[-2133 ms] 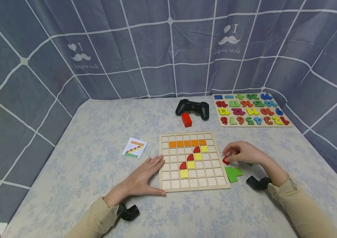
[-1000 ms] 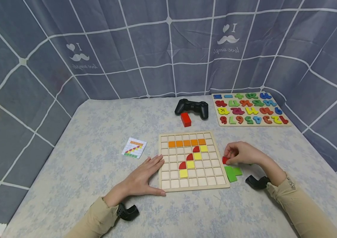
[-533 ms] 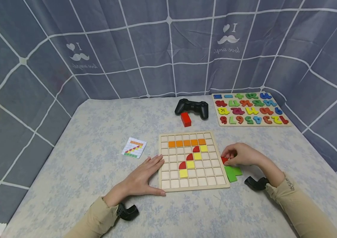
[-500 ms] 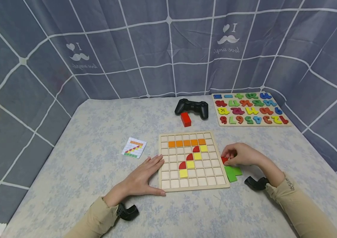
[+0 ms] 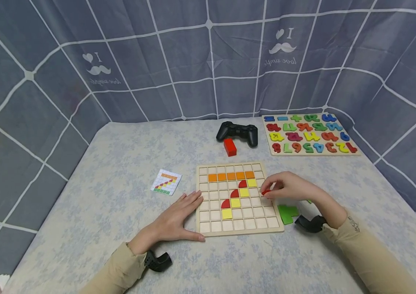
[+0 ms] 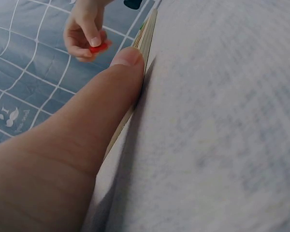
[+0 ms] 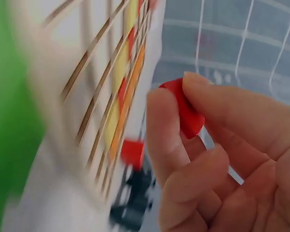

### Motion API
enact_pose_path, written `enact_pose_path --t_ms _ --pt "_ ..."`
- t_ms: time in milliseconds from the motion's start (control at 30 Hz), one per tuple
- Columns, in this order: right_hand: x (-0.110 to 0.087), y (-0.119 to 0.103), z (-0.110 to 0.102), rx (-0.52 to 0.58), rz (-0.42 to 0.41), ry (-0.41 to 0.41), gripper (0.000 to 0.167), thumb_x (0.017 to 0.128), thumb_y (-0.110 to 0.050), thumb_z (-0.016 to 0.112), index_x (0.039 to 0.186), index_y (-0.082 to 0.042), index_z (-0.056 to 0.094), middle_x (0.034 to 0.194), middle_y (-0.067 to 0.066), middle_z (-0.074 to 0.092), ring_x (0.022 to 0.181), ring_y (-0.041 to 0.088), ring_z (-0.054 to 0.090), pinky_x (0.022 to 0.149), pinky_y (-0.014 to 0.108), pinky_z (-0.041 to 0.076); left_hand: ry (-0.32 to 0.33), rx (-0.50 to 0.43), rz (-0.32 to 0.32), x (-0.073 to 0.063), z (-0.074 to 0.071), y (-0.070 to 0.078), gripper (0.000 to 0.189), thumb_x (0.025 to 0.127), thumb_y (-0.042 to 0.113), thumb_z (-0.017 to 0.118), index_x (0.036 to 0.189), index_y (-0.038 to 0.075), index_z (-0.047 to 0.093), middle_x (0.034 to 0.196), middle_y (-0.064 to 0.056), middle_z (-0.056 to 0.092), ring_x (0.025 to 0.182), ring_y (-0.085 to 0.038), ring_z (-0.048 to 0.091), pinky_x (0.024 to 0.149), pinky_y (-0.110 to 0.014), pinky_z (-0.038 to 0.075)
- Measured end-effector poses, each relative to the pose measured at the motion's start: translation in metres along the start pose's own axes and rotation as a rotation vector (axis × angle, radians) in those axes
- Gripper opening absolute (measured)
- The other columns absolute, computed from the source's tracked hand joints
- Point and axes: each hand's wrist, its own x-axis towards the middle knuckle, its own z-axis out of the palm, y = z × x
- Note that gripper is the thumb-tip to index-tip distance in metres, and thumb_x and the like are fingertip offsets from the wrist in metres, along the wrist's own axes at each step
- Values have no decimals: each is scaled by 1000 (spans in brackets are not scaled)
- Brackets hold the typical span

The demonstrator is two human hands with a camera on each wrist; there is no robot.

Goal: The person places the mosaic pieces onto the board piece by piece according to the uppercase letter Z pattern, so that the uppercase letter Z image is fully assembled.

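Observation:
A wooden grid board (image 5: 241, 234) lies on the table in the head view. It bears a row of orange square tiles (image 5: 231, 177) and a diagonal of yellow square tiles (image 5: 227, 214) with red quarter-circle tiles (image 5: 225, 203) beside them. My left hand (image 5: 175, 218) rests flat with spread fingers at the board's left edge; its thumb (image 6: 128, 58) touches the near corner in the left wrist view. Over the board's right side, my right hand (image 5: 289, 186) pinches a red tile (image 7: 186, 108) between thumb and fingers, raised above the cells. Part of that tile is hidden by the fingers.
Green tiles (image 5: 287, 214) lie against the board's right edge, partly under the right forearm. A pattern card (image 5: 166, 182) is to the left. Behind stand a red block (image 5: 230, 147), a black game controller (image 5: 237, 132) and a number puzzle board (image 5: 309, 136).
My right hand has lifted the red tile from beside the board's right edge and moved left over the board with it. The left hand stays in place.

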Motion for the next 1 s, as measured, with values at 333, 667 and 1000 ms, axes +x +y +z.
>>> enact_pose_path --t_ms 333,667,1000 --pt "45 -47 44 -112 -105 -266 9 90 -11 63 95 -18 66 86 -12 61 76 6 56 74 25 50 8 -3 17 0 0 1 107 72 69 65 147 2 28 154 -11 20 142 -25 16 116 -40 12" --pt "80 -62 74 -98 -148 -336 9 88 -9 64 88 -17 67 76 -11 60 68 4 54 67 20 49 -25 8 -14 0 -1 3 108 72 71 63 148 3 26 155 -9 17 142 -20 13 117 -36 9" --pt "87 -69 82 -77 -119 -285 9 86 -8 67 89 -16 71 68 -9 61 56 5 50 56 19 45 -26 13 -18 -1 -2 1 108 72 71 62 148 4 26 156 -7 17 142 -18 12 117 -34 8"
